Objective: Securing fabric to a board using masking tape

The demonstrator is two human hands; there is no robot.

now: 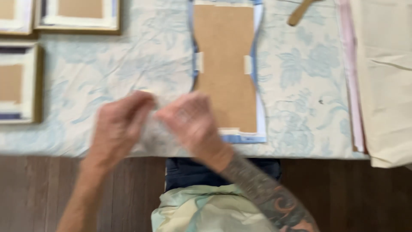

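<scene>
My left hand [118, 124] and my right hand [191, 122] meet above the near edge of a table draped with a pale blue floral cloth [128, 64]. Both are blurred by motion. Their fingertips come together around something small and pale, possibly a strip of tape [148, 91]; I cannot tell what it is. Just right of my right hand lies a brown backing board [223, 64] on blue-edged fabric, held by a piece of tape at each side and one at its near end.
Picture frames [77, 15] with brown centres lie at the far left and another frame [19, 81] at the left edge. A brown tool handle [300, 12] rests at the top. Folded cream fabric [386, 77] covers the right side. Dark wooden floor lies below the table.
</scene>
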